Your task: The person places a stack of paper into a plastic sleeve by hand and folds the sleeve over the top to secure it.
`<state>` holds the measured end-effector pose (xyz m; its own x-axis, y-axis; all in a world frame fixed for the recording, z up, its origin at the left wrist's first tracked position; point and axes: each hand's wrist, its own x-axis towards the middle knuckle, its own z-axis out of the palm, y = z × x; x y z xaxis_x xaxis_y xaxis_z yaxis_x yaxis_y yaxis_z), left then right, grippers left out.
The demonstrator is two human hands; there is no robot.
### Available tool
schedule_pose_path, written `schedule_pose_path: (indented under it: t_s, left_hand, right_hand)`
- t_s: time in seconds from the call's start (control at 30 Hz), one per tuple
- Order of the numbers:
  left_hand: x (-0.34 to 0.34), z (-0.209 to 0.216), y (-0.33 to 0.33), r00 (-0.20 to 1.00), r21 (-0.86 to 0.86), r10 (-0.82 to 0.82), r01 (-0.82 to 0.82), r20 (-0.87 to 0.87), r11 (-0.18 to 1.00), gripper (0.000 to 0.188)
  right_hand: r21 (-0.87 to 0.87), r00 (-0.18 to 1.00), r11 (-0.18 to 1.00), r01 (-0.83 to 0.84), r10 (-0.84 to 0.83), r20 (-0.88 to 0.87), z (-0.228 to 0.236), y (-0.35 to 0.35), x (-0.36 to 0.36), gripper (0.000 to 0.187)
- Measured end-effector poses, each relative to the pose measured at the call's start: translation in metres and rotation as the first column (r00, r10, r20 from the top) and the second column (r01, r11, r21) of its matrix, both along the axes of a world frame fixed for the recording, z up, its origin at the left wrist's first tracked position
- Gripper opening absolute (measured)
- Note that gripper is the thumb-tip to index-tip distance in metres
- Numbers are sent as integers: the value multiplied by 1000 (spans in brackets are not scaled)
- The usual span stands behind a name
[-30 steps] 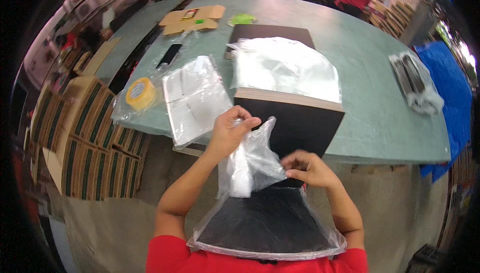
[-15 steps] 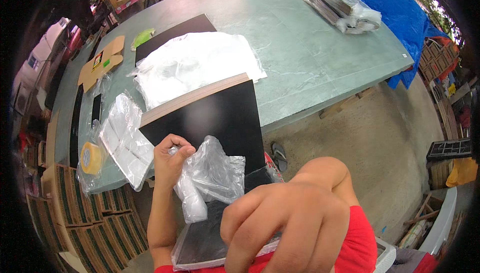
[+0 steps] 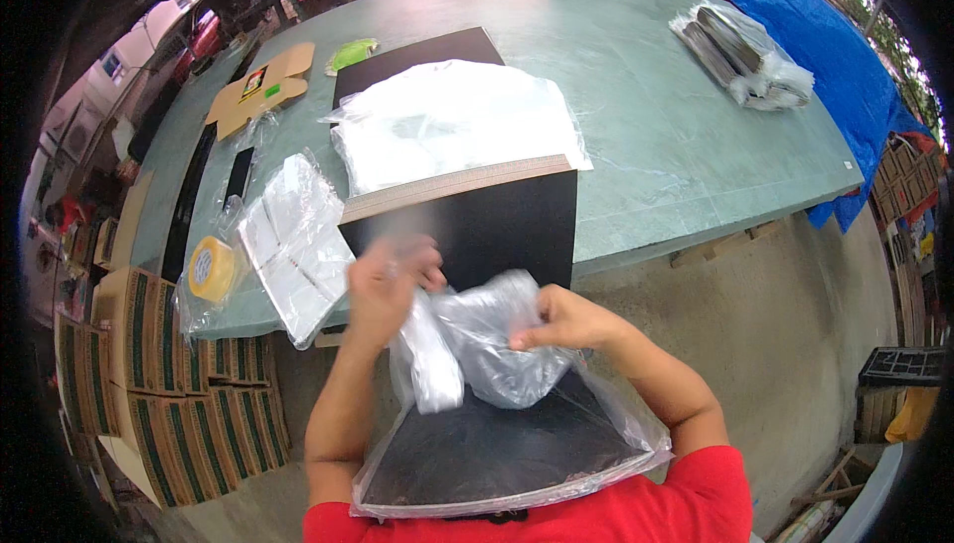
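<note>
A clear plastic bag [image 3: 502, 344] lies partly around a black panel [image 3: 467, 454] that rests against my red shirt, its mouth bunched up at the far end. My right hand [image 3: 564, 322] is closed on the right side of the bunched plastic, thumb and fingers pinched together. At the left of the bag's mouth, my left hand [image 3: 390, 283] is curled and smeared by motion, with plastic at its fingers. Just beyond both hands stands a stack of black panels [image 3: 477, 225] with brown edges, at the table's near edge.
White plastic sheets [image 3: 457, 121] cover part of the green table [image 3: 636, 96]. To the left lie folded clear bags [image 3: 298, 245], a yellow tape roll [image 3: 212, 270] and a flat cardboard piece [image 3: 260, 91]. Stacked cartons [image 3: 189, 424] stand below left. A wrapped bundle [image 3: 745, 56] sits far right.
My right hand has come away from close to the camera and taken hold of the bag's right side. My left hand has shifted slightly within the plastic's left part. The view has turned leftward.
</note>
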<state>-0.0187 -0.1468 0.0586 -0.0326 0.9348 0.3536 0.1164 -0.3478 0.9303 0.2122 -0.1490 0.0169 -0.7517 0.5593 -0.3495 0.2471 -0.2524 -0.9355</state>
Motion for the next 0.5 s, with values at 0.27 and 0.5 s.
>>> schedule_pose_path:
  t_s: [0.27,0.5]
  left_hand:
    - [-10,17,-28,978,-115,8,-33,-210,993,24]
    - [-17,7,-41,985,-221,-158,170,73,960,19]
  right_hand:
    - [-101,985,986,135,-145,-95,3,-10,8,39]
    - [-178,890,964,197,-252,-380,25,-5,6,25]
